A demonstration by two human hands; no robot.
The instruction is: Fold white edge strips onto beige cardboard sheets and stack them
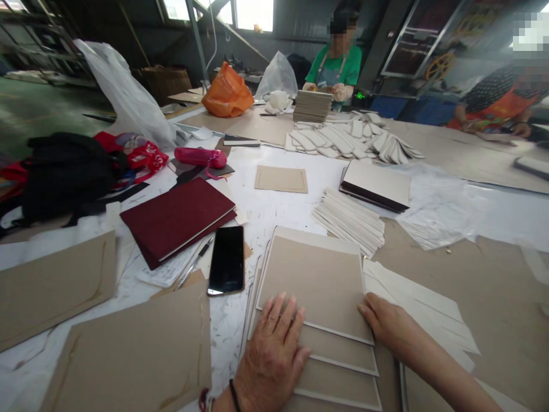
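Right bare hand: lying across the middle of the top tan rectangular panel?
No, the right hand has its fingers at the right edge of the tan panel.

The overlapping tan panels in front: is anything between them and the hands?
Nothing visible: the left hand rests directly on the tan panels, and the right hand is at the top one's right edge.
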